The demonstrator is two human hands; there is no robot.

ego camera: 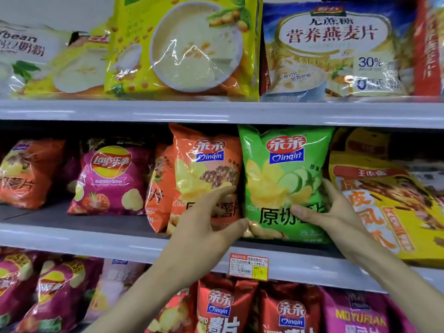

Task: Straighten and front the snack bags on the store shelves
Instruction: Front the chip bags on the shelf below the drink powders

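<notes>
Partly, the right hand (pixel 329 207) covers the green bag's (pixel 283 174) black lettering.

Your left hand (pixel 204 222) and right hand (pixel 334 207) are bare. Your left forearm (pixel 149 289) and right forearm (pixel 394 272) are uncovered from wrist to the edge of view. The nails that show are short and plain.

The middle shelf (pixel 60 224) is bare in front of the pink bag (pixel 109 181), left of the orange bag (pixel 206 169). The orange bag touches the green bag (pixel 286 169); the yellow bag (pixel 384 200) stands just beyond. The upper shelf (pixel 216 112) sits close above.
</notes>
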